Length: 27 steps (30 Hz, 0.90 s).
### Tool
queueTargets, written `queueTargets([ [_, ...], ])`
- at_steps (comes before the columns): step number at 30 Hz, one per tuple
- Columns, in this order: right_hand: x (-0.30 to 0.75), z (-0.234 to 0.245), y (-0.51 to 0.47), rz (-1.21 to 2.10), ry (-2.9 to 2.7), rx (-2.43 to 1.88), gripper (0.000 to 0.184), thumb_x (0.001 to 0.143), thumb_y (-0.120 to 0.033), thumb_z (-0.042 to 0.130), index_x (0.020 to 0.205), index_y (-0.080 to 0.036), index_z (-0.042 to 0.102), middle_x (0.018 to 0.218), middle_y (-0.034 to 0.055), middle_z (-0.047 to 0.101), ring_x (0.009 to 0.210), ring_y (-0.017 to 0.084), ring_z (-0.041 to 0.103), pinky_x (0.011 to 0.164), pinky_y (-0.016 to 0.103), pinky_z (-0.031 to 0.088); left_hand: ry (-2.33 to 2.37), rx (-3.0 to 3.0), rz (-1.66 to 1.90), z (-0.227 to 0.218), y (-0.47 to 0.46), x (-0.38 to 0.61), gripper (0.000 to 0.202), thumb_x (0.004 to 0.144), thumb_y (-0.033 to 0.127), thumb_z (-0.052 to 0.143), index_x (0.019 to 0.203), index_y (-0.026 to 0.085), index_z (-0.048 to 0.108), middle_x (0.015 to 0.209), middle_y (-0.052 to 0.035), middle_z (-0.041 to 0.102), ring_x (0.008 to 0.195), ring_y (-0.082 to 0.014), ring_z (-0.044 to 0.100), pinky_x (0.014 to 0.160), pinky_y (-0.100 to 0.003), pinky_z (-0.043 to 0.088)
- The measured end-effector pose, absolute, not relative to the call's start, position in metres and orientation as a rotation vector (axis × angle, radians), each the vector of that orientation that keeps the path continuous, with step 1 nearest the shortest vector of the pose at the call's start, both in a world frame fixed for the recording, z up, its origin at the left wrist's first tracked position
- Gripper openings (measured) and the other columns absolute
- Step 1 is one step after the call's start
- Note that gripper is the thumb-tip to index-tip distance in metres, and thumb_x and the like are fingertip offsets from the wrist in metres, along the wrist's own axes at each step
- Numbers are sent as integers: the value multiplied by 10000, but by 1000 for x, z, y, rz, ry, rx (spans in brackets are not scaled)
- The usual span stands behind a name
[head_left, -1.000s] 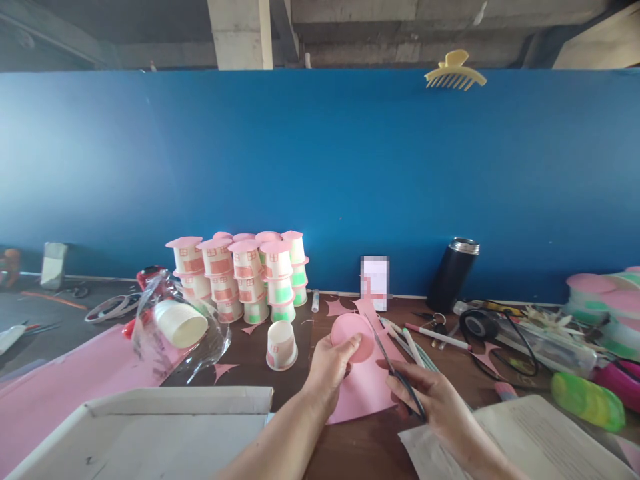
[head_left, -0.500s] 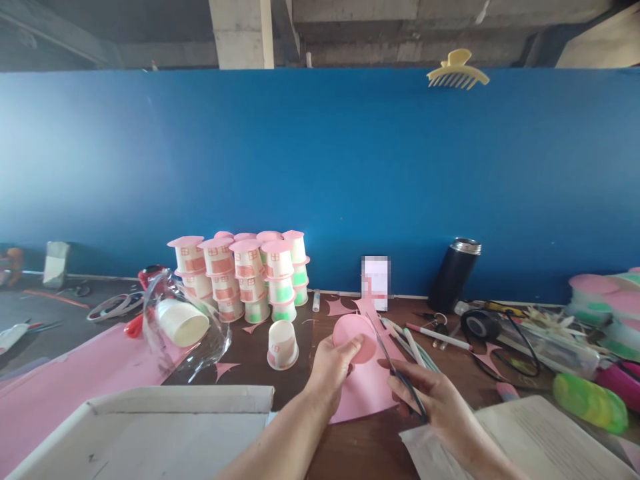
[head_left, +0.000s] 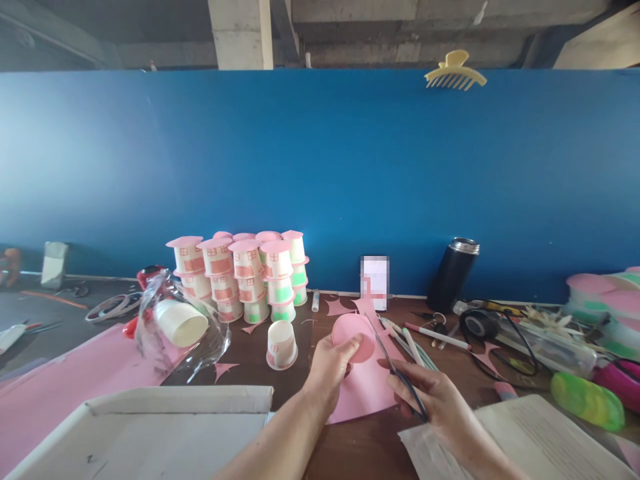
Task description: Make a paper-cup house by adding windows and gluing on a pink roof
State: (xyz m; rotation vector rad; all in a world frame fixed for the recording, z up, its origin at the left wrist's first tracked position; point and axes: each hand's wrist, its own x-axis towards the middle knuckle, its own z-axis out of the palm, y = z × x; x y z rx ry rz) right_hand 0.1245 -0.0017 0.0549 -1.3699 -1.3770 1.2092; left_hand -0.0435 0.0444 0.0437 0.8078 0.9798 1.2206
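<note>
My left hand [head_left: 330, 367] pinches a round pink paper disc [head_left: 345, 331], thumb on top. Closed around the handles of a pair of scissors [head_left: 384, 347] is my right hand [head_left: 425, 393]; the blades point up along the disc's right edge, against a pink offcut [head_left: 367, 308]. Below the disc lies a larger pink paper sheet [head_left: 365, 393]. Left of my hands, a single paper cup [head_left: 281, 345] with a drawn window stands upside down. Behind it rise stacked paper cups [head_left: 249, 257] with pink paper between and on top, some coloured red or green.
At left are a clear plastic bag [head_left: 215, 333] holding a cup, and a white box [head_left: 175, 433]. On the right lie markers [head_left: 437, 335], a black flask [head_left: 454, 273], a cable [head_left: 480, 327], a green-yellow object [head_left: 587, 400] and printed paper [head_left: 545, 433]. A phone-like screen [head_left: 375, 280] leans against the blue partition [head_left: 340, 167].
Both hands, the disc and the scissors keep almost the same pose. The whole view has shifted very slightly.
</note>
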Motion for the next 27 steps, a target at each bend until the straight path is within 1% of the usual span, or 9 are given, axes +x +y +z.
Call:
queueTargets([
  [7,123,57,-2,1212,-1320,-1371,572,639,-554,779,1026,-133,783,480,-15,504,468,134,456,480,287,353,975,807,1215,45,44,-44,359,643,441,793,707,130,626,535,55,432,467,-52,281,484,-221,225],
  [12,125,54,0,1200,-1339,-1370,543,652,-547,778,1015,-144,786,466,-15,510,458,131,465,482,287,362,965,808,1219,44,44,-45,375,633,449,800,698,132,609,525,62,423,457,-46,272,478,-220,216],
  [20,124,54,0,1218,-1291,-1366,544,602,-547,805,959,-136,797,475,-21,499,445,123,443,470,288,345,941,814,1223,41,48,-46,430,607,486,808,633,150,542,490,68,403,426,-37,252,449,-222,162],
  [27,126,53,0,1209,-1346,-1360,565,654,-577,766,1003,-132,779,529,-24,504,462,117,451,497,288,311,944,808,1221,41,49,-46,456,586,500,813,618,162,510,488,64,411,413,-33,264,433,-214,148],
])
